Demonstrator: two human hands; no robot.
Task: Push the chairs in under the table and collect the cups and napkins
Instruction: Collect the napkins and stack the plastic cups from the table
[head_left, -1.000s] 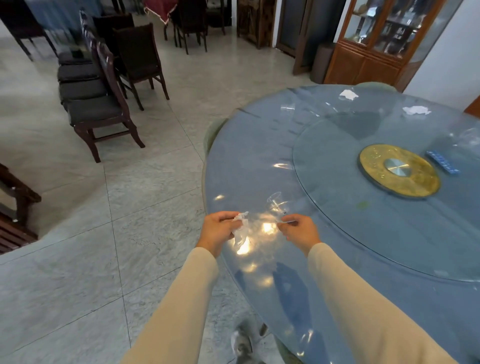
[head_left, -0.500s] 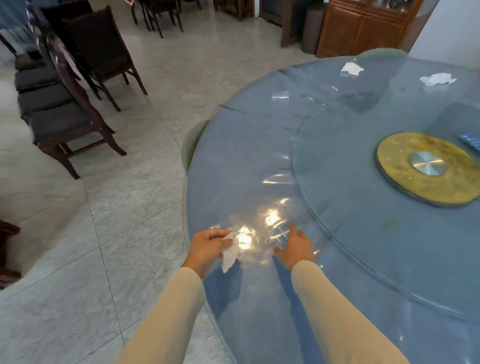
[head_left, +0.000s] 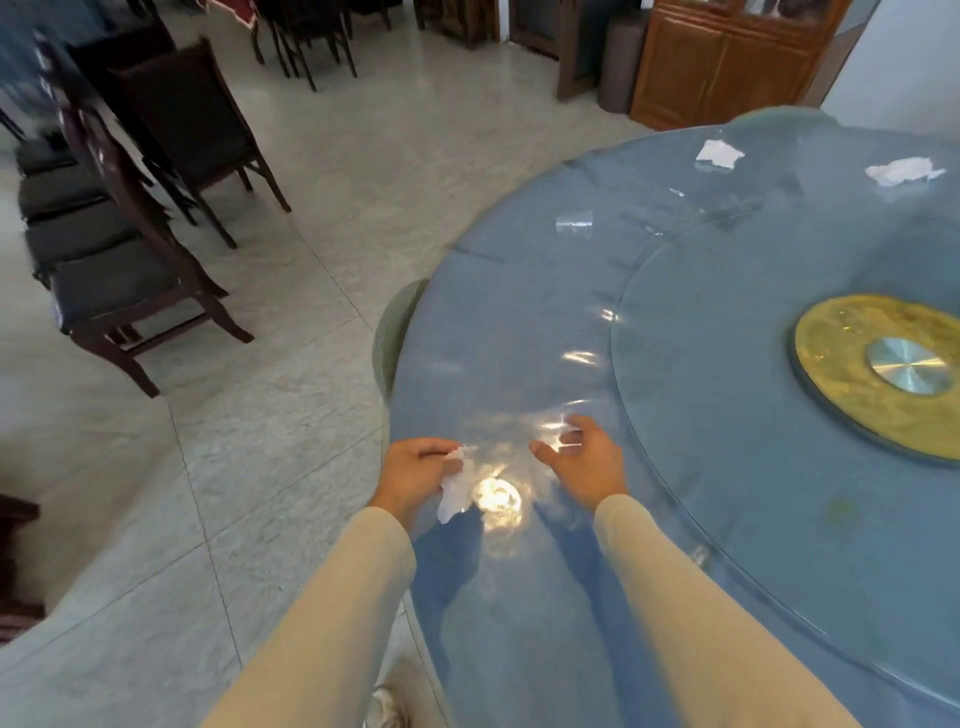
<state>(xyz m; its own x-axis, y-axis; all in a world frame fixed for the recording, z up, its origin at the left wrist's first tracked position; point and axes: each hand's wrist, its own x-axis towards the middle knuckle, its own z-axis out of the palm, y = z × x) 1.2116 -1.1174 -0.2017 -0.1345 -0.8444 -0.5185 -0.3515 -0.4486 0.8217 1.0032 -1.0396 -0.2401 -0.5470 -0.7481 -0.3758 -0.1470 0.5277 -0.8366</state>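
Right hand (head_left: 584, 462) has let go since a second ago: its fingers are now spread wide over the table (head_left: 519, 338). Left hand (head_left: 415, 475) keeps its fingers pinched on a crumpled napkin (head_left: 453, 491). So one napkin is collected and the right is free (glare at its fingertips, so cannot tell if a cup is there). Clear cup (head_left: 574, 226) sits well ahead of the right fingers; far napkin (head_left: 719, 154) and corner napkin (head_left: 901, 171) lie well beyond it. Dark chairs (head_left: 130, 280) stand well left of the left fingers, not pushed in. Nothing blocks the cup, but it's a long reach.
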